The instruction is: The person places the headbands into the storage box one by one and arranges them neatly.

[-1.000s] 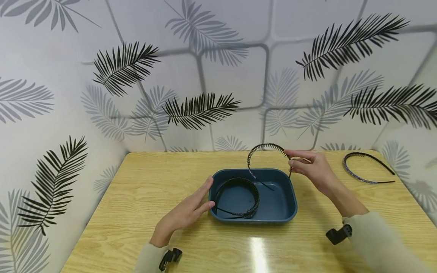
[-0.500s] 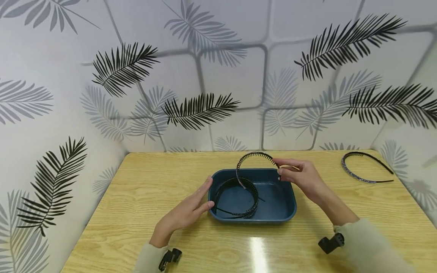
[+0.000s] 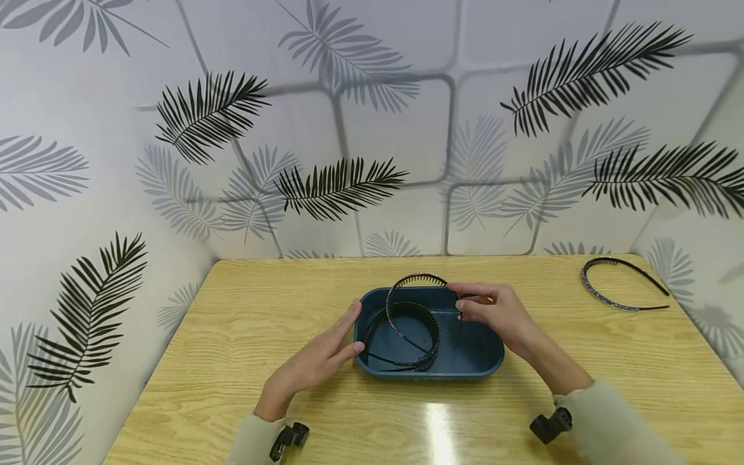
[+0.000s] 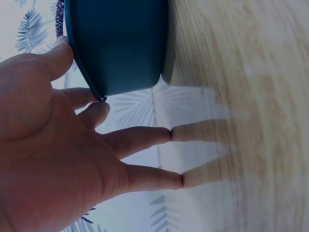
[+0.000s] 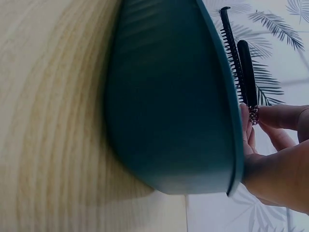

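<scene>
Black and toothed, a headband [image 3: 415, 279] is pinched in the right hand [image 3: 494, 314], whose grip holds it upright over the blue tray [image 3: 465, 361], at its 12 o'clock edge. Left hand [image 3: 316, 358], fingers straight, presses the tray's 9 o'clock rim. A second headband [image 3: 405, 336] lies inside; a third headband [image 3: 619, 286] rests on the wooden surface [image 3: 232, 336] at 2 o'clock.

The tray [image 3: 491, 361] is dark blue, the headbands in it [image 3: 407, 336] and the one far right [image 3: 616, 284] are black, the counter [image 3: 244, 336] is light yellow wood grain, and the wall [image 3: 372, 129] is white with black and grey leaves.
</scene>
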A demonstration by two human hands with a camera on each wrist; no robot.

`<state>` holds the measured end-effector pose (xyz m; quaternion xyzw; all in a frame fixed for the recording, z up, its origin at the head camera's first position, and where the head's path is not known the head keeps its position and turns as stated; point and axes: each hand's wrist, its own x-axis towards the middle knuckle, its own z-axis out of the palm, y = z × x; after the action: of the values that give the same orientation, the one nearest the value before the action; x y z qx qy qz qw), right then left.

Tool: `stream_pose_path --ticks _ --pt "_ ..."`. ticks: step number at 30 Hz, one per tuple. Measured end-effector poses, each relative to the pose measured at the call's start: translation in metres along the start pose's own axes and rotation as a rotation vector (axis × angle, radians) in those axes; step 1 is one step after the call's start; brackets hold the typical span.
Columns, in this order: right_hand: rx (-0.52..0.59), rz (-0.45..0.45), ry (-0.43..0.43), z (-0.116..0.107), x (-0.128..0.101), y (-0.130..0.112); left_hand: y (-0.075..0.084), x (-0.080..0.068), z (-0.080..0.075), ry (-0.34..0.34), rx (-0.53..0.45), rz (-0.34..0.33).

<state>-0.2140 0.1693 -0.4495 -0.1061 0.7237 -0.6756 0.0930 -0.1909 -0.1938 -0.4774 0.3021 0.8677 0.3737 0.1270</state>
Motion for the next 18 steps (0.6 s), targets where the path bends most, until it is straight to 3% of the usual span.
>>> stream_pose_path --ticks 18 --pt "-0.034 0.050 -0.060 0.028 0.010 0.016 -0.002 0.001 0.001 0.010 0.008 0.014"
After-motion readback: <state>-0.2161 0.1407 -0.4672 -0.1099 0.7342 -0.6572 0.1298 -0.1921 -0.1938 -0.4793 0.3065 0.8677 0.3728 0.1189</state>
